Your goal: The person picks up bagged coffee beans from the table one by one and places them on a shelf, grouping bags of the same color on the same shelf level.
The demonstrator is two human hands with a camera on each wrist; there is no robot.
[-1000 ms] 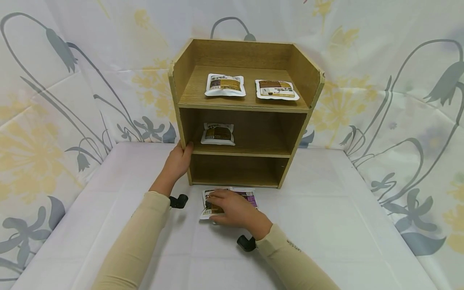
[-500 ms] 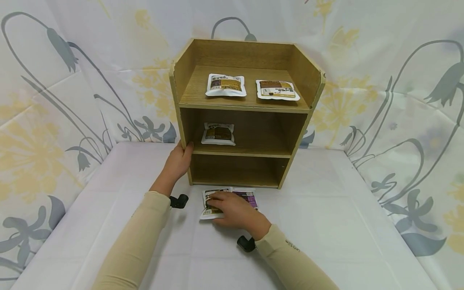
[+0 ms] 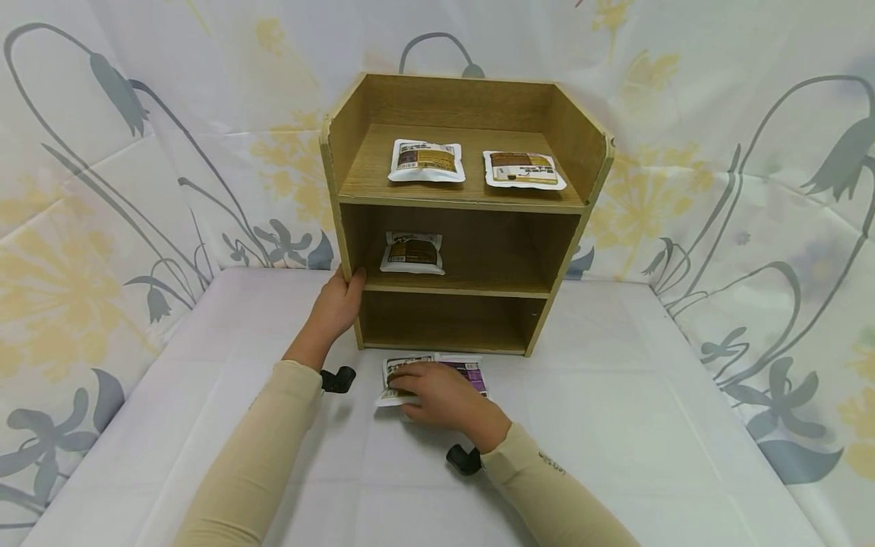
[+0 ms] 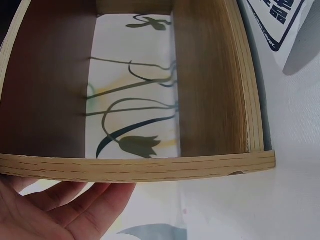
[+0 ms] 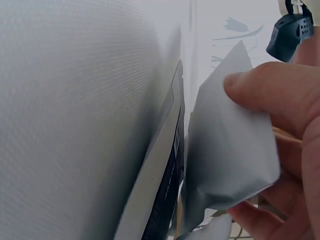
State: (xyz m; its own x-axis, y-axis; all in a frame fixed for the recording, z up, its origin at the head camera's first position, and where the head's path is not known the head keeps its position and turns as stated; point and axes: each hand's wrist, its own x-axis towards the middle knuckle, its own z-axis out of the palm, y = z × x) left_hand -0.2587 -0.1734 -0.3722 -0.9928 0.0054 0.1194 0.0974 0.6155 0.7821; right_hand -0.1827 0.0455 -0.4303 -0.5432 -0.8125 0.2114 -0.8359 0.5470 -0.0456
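A small wooden shelf unit point(image 3: 444, 287) stands upright on the white cloth. My left hand point(image 3: 335, 308) grips its left side panel, thumb at the front edge; in the left wrist view several fingers point(image 4: 100, 205) lie along the panel's outer face. In front of the unit, my right hand point(image 3: 444, 396) pinches a white food pouch point(image 5: 230, 140). The thumb presses its plain back, and the pouch is tilted with its near edge off the cloth. Beside it lies a second pouch with a purple label point(image 3: 473, 372), partly hidden by the hand.
Two white pouches, one at the left point(image 3: 427, 161) and one at the right point(image 3: 525, 171), lie on the top shelf. A third pouch point(image 3: 412, 253) lies at the left of the middle shelf. Floral fabric point(image 3: 683, 152) hangs behind and at both sides.
My right fingers have closed on the left pouch, and its near edge has risen slightly from the cloth. The left hand and the shelf unit stay in place.
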